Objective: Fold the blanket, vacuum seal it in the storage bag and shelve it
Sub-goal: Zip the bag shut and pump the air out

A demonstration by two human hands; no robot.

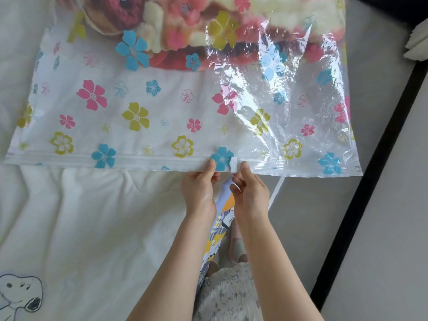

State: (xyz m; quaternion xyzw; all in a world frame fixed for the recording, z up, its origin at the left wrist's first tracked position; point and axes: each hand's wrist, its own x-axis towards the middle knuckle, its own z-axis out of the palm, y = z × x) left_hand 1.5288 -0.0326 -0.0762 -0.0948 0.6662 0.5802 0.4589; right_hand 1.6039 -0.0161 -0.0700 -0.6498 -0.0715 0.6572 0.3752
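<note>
The storage bag (162,117) lies flat across the white bedsheet (81,216), its flower-printed plastic stretching left to right; the folded blanket (185,26) is already inside, pushed to the far end, well away from the hands; the zip strip (104,159) runs along the near edge, so its long axis lies crosswise in front of the person. A small white slider clip (234,164) sits on that strip, right of the middle; the left hand (200,186) pinches the bag's edge just to the left of the clip, while the right hand (251,188) pinches at the clip's right side, fingers curled, both hands close together with the clip between them. The strip to the left looks pressed flat; to the right the plastic is rumpled and lifted, so that stretch is probably unsealed. The right hand is the nearer one to it; the likely move is sliding the clip rightward along the strip while the left hand holds the edge taut.
</note>
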